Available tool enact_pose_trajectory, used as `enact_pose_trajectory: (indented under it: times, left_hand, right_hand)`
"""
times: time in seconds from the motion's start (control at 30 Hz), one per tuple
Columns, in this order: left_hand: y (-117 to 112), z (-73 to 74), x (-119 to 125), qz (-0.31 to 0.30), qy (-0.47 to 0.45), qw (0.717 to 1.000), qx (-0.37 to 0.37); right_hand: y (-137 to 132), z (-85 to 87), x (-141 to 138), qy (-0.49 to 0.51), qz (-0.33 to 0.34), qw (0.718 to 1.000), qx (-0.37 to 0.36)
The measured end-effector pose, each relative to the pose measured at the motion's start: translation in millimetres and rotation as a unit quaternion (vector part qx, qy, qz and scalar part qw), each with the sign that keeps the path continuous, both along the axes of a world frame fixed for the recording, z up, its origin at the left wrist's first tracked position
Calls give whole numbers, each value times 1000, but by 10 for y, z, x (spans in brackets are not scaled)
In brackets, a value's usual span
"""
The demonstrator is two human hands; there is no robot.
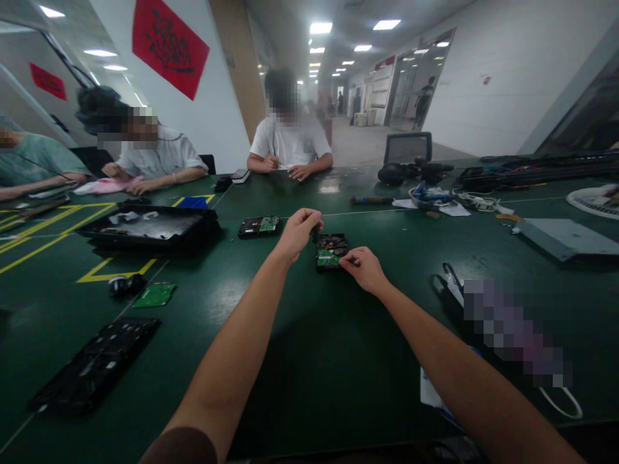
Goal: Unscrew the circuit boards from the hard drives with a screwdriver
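A second drive (260, 226) and black tray (145, 240) lie left of the hard drive (333, 243), between the near and far edges of the surface (338, 361); writing on the red poster (170, 46) is unclear; the left hand (300, 233) pinches a small dark thing (316, 232) by the drive; the right hand (366, 267), fingertips bunched, meets the drive's green board (328, 258); its grip cannot be told.

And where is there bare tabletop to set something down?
Between the left forearm and right forearm, nearer than the green-and-black device, the tabletop is bare; likewise between the left forearm and black panel. Far right is crowded, with cables and a wire-filled bowl.
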State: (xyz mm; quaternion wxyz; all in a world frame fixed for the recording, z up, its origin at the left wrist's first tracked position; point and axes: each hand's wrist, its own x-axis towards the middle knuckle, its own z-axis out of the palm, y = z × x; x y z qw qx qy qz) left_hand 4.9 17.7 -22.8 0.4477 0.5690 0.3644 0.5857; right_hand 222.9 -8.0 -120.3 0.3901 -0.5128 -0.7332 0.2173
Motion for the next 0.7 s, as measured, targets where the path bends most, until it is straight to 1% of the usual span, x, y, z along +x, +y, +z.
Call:
enact_pose_trajectory:
  times: [0.07,0.13,0.23,0.3,0.37,0.47,0.53,0.57,0.63,0.7]
  left_hand:
    - [7,-18,35,-24,-63,997,-37]
    - [18,-33,73,-37,-105,992,-57]
    - [44,-59,121,-15,-142,987,-68]
    - [59,-77,137,-1,-148,987,-69]
    - [59,-86,133,0,-124,991,-58]
    - [32,-64,86,21,-26,999,-9]
    - [8,-32,42,43,39,998,24]
    - [-1,-18,21,46,56,997,34]
    - [-6,0,-10,38,63,997,37]
    - [0,-2,-20,20,45,998,24]
  right_hand:
    - [0,5,3,-3,-3,1000,0]
    - [1,8,6,-6,-3,1000,-2]
    - [-2,15,8,-12,-2,1000,-13]
    - [-8,19,8,-13,-4,1000,-21]
    - [-12,20,7,-13,-4,1000,-25]
    - [-14,16,6,-12,1,1000,-22]
    - [-11,12,6,-9,2,1000,-19]
    - [-10,10,6,-8,1,1000,-18]
    - [-9,9,7,-8,-1,1000,-17]
    - [-9,10,8,-7,-1,1000,-18]
